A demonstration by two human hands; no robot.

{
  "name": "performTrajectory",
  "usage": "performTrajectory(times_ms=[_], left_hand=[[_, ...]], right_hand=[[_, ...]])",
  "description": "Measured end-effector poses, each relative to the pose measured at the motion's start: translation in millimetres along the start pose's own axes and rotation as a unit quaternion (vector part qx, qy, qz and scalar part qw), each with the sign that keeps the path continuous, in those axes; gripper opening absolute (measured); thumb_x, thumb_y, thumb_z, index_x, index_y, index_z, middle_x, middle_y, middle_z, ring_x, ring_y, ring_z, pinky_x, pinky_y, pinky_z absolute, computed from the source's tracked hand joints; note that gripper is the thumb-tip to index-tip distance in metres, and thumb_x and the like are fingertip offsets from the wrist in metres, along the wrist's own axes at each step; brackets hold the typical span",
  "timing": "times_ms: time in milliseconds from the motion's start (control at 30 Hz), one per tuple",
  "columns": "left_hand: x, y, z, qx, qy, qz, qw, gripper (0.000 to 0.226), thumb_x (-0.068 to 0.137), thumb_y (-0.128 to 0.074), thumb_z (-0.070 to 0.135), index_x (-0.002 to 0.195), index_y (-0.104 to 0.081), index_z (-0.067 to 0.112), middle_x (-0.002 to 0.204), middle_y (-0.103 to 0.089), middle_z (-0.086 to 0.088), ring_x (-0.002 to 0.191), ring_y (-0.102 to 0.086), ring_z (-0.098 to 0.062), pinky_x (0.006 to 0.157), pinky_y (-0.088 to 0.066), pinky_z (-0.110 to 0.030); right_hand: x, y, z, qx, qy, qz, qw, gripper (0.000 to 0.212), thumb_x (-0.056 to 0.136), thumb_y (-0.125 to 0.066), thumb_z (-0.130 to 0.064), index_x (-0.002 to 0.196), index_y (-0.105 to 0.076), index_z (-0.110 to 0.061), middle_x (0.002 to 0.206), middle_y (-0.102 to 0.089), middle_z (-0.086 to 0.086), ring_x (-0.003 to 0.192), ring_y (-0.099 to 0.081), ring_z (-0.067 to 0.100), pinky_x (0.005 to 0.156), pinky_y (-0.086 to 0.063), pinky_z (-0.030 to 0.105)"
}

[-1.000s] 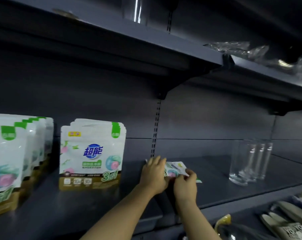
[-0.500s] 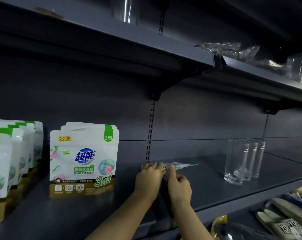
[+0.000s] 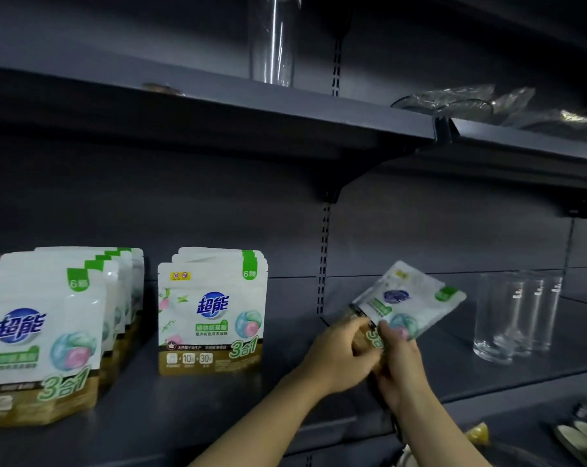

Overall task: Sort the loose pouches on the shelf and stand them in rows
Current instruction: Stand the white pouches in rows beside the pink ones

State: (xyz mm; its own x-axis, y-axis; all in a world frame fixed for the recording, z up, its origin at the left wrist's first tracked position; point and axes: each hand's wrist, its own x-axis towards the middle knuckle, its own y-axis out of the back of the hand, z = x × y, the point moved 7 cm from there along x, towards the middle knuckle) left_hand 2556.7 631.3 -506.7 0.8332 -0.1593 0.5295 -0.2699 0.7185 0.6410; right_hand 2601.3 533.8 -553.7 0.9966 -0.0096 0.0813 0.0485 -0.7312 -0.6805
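Loose pouch [image 3: 408, 299]: white, tilted, top corner pointing up and right, held above the shelf [image 3: 251, 409], clear of its surface. Gold bottom edge gripped by both hands close together: left hand [image 3: 339, 357] curled on the lower left corner, right hand [image 3: 398, 358] pinching the base just beside it. Middle row of pouches [image 3: 213, 311]: upright, well left of the hands. Left row of pouches [image 3: 49, 335]: upright, further left. Drinking glasses [image 3: 518, 313]: standing to the right. Step in hand, by judgement: carrying one pouch to a row. Next move calls for turning it upright and seating its base flat.
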Motion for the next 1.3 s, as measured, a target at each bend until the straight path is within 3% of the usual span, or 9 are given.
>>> performTrajectory(times_ms=[133,233,300,467,600,767,967,1167,1300], left_hand=[[11,50,10,0.009,-0.009,0.157,0.988,0.061,0.083,-0.06,0.033,0.137,-0.041,0.016,0.14,-0.045,0.0,0.129,-0.041,-0.018,0.11,-0.033,-0.033],[11,80,8,-0.013,0.059,0.173,0.983,0.087,0.081,-0.064,0.047,0.149,-0.016,0.022,0.152,-0.03,-0.001,0.14,-0.028,-0.02,0.115,-0.028,-0.041],[4,96,3,-0.091,0.111,0.172,0.975,0.092,0.075,-0.067,0.054,0.147,-0.015,0.029,0.147,-0.039,0.002,0.132,-0.043,-0.019,0.107,-0.04,-0.044],[-36,129,2,-0.16,0.106,0.22,0.956,0.031,0.081,-0.069,0.035,0.106,-0.053,0.029,0.105,-0.067,0.007,0.089,-0.065,-0.005,0.072,-0.057,-0.025],[-71,154,-18,-0.107,0.116,0.296,0.942,0.036,0.076,-0.066,0.048,0.103,-0.047,0.033,0.106,-0.064,0.005,0.099,-0.063,-0.014,0.081,-0.055,-0.034],[-106,167,-44,0.003,0.163,0.332,0.929,0.047,0.084,-0.056,0.048,0.121,-0.045,0.02,0.119,-0.054,0.0,0.112,-0.051,-0.022,0.099,-0.042,-0.043],[-141,161,-78,0.146,0.232,0.285,0.919,0.051,0.091,-0.049,0.042,0.135,-0.039,0.018,0.115,-0.051,-0.002,0.111,-0.044,-0.021,0.094,-0.033,-0.035],[-157,162,-92,0.035,0.234,0.325,0.916,0.075,0.082,-0.063,0.039,0.144,-0.026,0.02,0.134,-0.049,0.004,0.126,-0.047,-0.017,0.102,-0.044,-0.037],[-163,163,-96,0.026,0.238,0.357,0.903,0.057,0.082,-0.066,0.034,0.133,-0.043,0.023,0.12,-0.061,0.006,0.11,-0.057,-0.013,0.089,-0.049,-0.028]], right_hand=[[-17,-27,-26,0.028,-0.003,-0.104,0.994,0.03,0.088,-0.043,-0.003,0.11,-0.062,-0.006,0.097,-0.073,0.014,0.081,-0.072,0.025,0.068,-0.061,0.036],[-30,-47,-37,0.022,-0.021,-0.16,0.987,0.033,0.081,-0.037,0.001,0.099,-0.064,-0.007,0.084,-0.075,0.011,0.069,-0.073,0.024,0.064,-0.06,0.036],[-36,-61,-38,0.003,-0.035,-0.187,0.982,0.036,0.073,-0.036,0.001,0.098,-0.063,-0.006,0.081,-0.075,0.012,0.067,-0.072,0.026,0.061,-0.06,0.036],[-41,-91,-18,-0.102,0.0,-0.221,0.97,0.033,0.077,-0.044,-0.001,0.103,-0.063,-0.004,0.086,-0.076,0.009,0.075,-0.072,0.024,0.066,-0.058,0.036],[-47,-114,6,-0.222,0.081,-0.213,0.948,0.023,0.089,-0.051,-0.008,0.11,-0.062,-0.012,0.105,-0.073,0.004,0.098,-0.069,0.02,0.085,-0.056,0.038],[-56,-130,48,-0.327,0.037,-0.204,0.922,0.057,0.065,-0.077,-0.047,0.108,-0.048,-0.021,0.113,-0.066,0.0,0.101,-0.066,0.019,0.089,-0.055,0.045],[-73,-129,71,-0.413,0.083,-0.198,0.885,0.052,0.071,-0.078,-0.008,0.106,-0.04,-0.015,0.114,-0.058,0.004,0.103,-0.061,0.018,0.079,-0.054,0.028],[-81,-139,93,-0.36,0.129,-0.214,0.899,0.073,0.063,-0.081,0.005,0.114,-0.033,-0.014,0.111,-0.058,0.003,0.097,-0.064,0.01,0.065,-0.056,0.016],[-81,-135,110,-0.348,0.155,-0.184,0.906,0.071,0.062,-0.083,0.001,0.108,-0.035,-0.023,0.108,-0.057,0.001,0.098,-0.063,0.01,0.07,-0.057,0.019]])
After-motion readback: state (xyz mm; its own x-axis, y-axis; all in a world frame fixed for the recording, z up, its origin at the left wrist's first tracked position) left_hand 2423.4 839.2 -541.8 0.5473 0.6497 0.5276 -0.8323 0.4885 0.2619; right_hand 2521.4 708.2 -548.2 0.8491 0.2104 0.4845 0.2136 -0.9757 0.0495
